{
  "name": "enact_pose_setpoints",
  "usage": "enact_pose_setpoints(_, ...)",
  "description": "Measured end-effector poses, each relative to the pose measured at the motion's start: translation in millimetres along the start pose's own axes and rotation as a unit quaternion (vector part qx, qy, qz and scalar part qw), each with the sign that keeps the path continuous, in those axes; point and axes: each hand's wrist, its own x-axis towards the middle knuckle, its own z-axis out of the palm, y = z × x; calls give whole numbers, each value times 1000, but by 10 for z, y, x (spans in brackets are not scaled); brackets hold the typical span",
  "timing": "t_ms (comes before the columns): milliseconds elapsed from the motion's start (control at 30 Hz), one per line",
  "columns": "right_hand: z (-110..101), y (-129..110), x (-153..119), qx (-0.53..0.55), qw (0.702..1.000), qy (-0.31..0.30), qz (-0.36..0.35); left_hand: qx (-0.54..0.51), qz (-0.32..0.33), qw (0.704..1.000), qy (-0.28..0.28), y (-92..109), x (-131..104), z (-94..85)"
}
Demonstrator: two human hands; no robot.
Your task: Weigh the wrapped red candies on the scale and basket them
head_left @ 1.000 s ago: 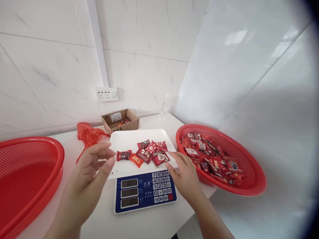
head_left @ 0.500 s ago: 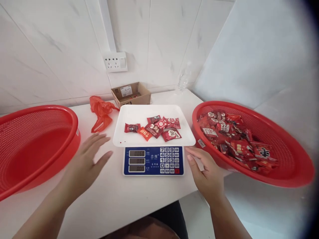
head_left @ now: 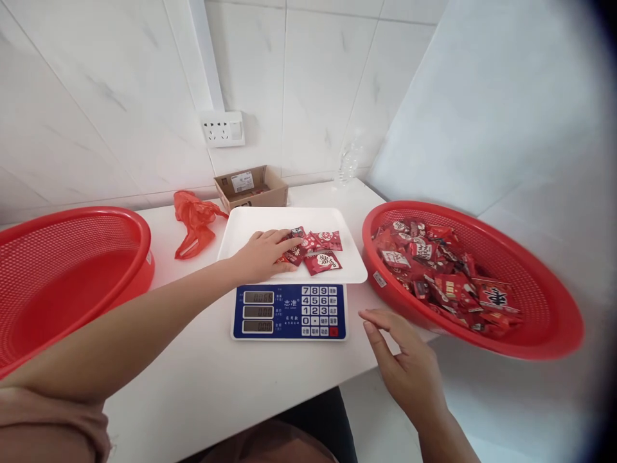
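My left hand [head_left: 260, 255] lies over the left part of the white weighing tray [head_left: 351, 270], its fingers stretched across red snack packets [head_left: 324, 262]. Several packets show to the right of the fingers; those beneath the palm are hidden. Below the tray is the blue front panel of the scale [head_left: 289, 302], with number keys and three small displays. My right hand [head_left: 409, 360] hovers beside the panel's right side, holding nothing, with thumb and forefinger apart. Nearest to it on the right stands a red basket [head_left: 544, 302] with many similar packets inside.
Another red basket [head_left: 137, 244] stands at the left. Behind the scale are a crumpled red plastic bag [head_left: 193, 222], a small open cardboard box [head_left: 253, 193] and a clear bottle [head_left: 349, 166]. A wall socket [head_left: 222, 128] is above the white table [head_left: 193, 379].
My left hand has moved right from beside the scale onto the packets on the tray. My right hand stays near the panel. The whole view has shifted slightly.
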Motion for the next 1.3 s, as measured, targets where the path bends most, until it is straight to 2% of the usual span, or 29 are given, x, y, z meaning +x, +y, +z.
enact_pose_setpoints(167,49,-31,25,43,999,-9,-8,24,9,999,35,-85,53,-19)
enact_pose_setpoints(267,69,-15,13,79,997,-19,17,17,0,997,76,-165,47,-68)
enact_pose_setpoints(367,93,5,-33,138,985,-34,96,-8,-15,987,159,-134,-72,-180)
enact_pose_setpoints(433,116,-42,-72,249,950,-53,182,-34,-14,974,225,16,-247,-248)
enact_pose_setpoints(467,129,-97,-92,336,911,-69,228,-48,-2,967,251,133,-359,-258)
enact_pose_setpoints(500,144,-172,-113,434,855,-91,270,-62,22,963,262,270,-480,-242)
enact_pose_setpoints(567,172,-367,-155,613,698,-157,336,-87,107,958,253,572,-723,-119)
enact_pose_setpoints(600,184,-472,-176,669,618,-197,363,-84,182,953,229,718,-833,-16)
enact_pose_setpoints(633,194,-572,-196,700,554,-236,383,-81,219,947,220,849,-930,106)
enact_pose_setpoints(667,204,-658,-213,715,509,-268,397,-82,238,943,217,961,-1010,237)
enact_pose_setpoints(700,214,-728,-227,718,486,-292,403,-79,238,944,216,1048,-1074,366)
enact_pose_setpoints(733,225,-778,-236,717,477,-311,403,-78,224,944,228,1110,-1124,481)
enact_pose_setpoints(833,278,-837,-249,712,488,-327,384,-100,178,954,221,1164,-1206,685)
enact_pose_setpoints(1000,361,-856,-234,706,475,-317,418,-115,156,963,186,1063,-1225,648)
enact_pose_setpoints(1100,357,-902,-180,707,475,-284,439,-133,147,965,172,1030,-1207,618)
enact_pose_setpoints(1200,345,-938,-137,702,495,-248,448,-164,144,959,180,1034,-1196,647)
enact_pose_setpoints(1300,329,-915,-161,676,520,-239,465,-193,159,943,219,1054,-1208,689)
